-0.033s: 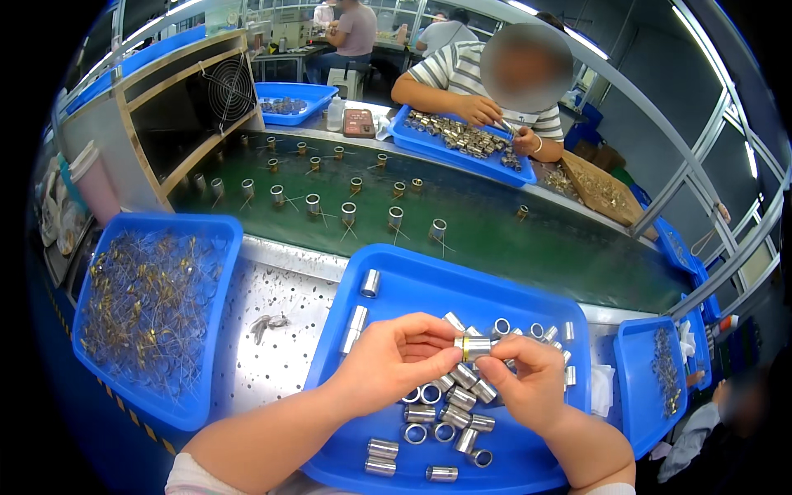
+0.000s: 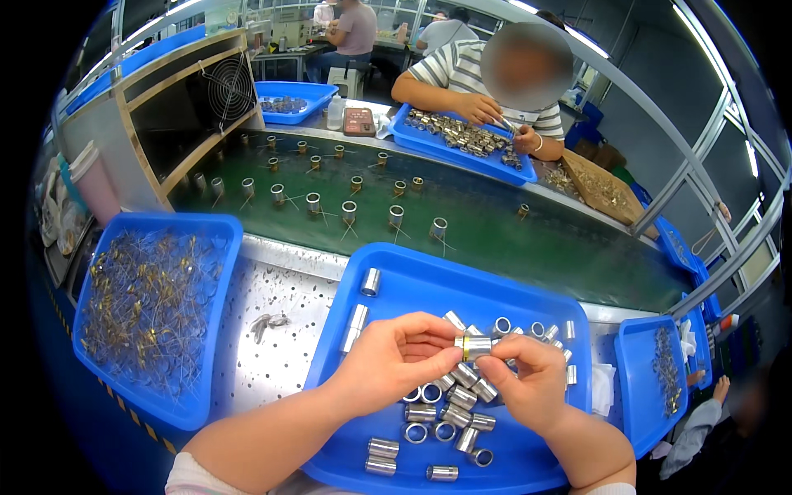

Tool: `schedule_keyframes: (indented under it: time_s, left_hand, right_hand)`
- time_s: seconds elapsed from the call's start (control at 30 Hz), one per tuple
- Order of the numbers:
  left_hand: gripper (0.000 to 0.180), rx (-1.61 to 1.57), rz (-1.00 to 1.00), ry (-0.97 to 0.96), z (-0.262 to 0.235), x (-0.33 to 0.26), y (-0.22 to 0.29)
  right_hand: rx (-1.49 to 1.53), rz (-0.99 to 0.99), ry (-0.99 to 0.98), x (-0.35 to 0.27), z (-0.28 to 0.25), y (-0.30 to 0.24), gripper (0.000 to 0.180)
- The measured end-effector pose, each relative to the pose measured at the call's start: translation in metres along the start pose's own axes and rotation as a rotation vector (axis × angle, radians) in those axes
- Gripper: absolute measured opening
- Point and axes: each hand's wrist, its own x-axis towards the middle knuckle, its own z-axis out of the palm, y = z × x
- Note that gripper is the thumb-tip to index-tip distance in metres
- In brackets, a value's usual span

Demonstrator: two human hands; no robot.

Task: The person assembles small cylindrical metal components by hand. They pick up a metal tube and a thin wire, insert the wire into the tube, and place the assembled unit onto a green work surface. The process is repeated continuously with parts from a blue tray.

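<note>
Both my hands meet over a large blue tray [image 2: 363, 260], pinching one short silver metal sleeve [image 2: 477, 348] between them. My left hand [image 2: 392, 359] has its thumb and fingers on the left end, where a yellowish ring shows. At the other end, my right hand [image 2: 528, 375] grips with thumb and fingers. The sleeve lies roughly level. Beneath my hands, many loose metal sleeves [image 2: 456, 415] are scattered in the tray, some standing on end and some on their sides. My fingers partly cover the held sleeve.
Left of the tray, another blue tray [image 2: 227, 272] holds tangled thin-wired parts [image 2: 153, 305]. Beyond runs a green conveyor belt [image 2: 487, 239] with several upright sleeves [image 2: 396, 216] trailing wires. Across it, a person [image 2: 462, 87] works over a blue tray [image 2: 404, 136]. A smaller blue tray [image 2: 635, 363] is at right.
At the lower right edge, another person's hand has shifted slightly upward. My own hands and the held sleeve show no visible movement.
</note>
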Motion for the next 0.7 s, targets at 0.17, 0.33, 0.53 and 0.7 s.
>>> schedule_keyframes:
  time_s: [0.17, 0.33, 0.53, 0.7]
  left_hand:
    - [0.026, 0.023, 0.021, 0.027, 0.001, 0.000, 0.001]
    - [0.026, 0.039, 0.034, 0.033, 0.001, -0.002, 0.001]
    - [0.024, 0.108, 0.064, 0.056, 0.001, -0.002, 0.000]
    - [0.024, 0.098, 0.062, 0.049, 0.000, -0.003, 0.000]
  right_hand:
    - [-0.056, -0.033, 0.015, -0.001, 0.003, -0.005, 0.007]
    - [-0.094, -0.080, 0.019, -0.002, 0.007, -0.006, 0.008]
    - [-0.080, -0.066, 0.048, -0.004, 0.009, -0.005, 0.008]
    - [-0.061, -0.019, 0.053, -0.006, 0.010, -0.005, 0.008]
